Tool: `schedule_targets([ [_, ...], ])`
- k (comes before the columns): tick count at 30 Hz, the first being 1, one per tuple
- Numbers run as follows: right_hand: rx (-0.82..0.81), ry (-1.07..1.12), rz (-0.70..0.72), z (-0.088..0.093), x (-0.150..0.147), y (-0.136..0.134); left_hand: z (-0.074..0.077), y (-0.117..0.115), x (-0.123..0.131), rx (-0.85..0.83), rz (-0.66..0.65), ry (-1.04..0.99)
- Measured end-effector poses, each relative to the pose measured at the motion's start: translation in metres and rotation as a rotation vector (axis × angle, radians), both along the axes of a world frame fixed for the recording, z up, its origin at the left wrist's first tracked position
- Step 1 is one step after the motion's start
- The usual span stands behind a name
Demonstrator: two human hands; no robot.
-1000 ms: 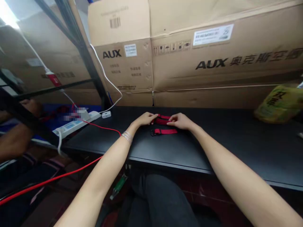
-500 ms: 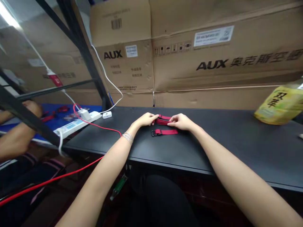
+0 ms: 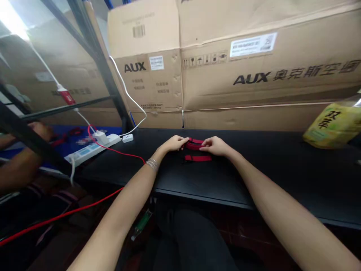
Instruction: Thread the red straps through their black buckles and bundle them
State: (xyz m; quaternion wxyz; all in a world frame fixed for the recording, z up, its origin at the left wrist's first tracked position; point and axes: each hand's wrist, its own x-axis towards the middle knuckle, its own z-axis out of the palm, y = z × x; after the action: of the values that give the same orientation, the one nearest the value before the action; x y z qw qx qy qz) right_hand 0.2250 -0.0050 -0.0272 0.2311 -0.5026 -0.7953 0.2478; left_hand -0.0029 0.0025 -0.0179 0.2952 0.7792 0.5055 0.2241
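Observation:
A red strap, folded over on itself, lies between my two hands on the black table. My left hand pinches its left end between thumb and fingers. At the other end, my right hand grips the strap's edge with its fingertips. Just in front of it, a second red strap with a dark buckle at its left end rests flat on the tabletop, touched by neither hand. The fingers partly cover both ends of the folded strap.
A white power strip with a plug and a red cable lies left. Large cardboard boxes line the back. A yellow pouch stands right. Beyond the black metal frame, another person's arm shows.
Both hands keep their hold on the folded strap with hardly any movement. The picture's brightness has shifted, and the table looks darker.

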Motion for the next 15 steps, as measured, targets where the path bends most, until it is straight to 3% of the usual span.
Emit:
schedule_targets([
  [15, -0.013, 0.017, 0.000, 0.0037, -0.0013, -0.0043, -0.0030, 0.0032, -0.0006, 0.000, 0.005, -0.017],
])
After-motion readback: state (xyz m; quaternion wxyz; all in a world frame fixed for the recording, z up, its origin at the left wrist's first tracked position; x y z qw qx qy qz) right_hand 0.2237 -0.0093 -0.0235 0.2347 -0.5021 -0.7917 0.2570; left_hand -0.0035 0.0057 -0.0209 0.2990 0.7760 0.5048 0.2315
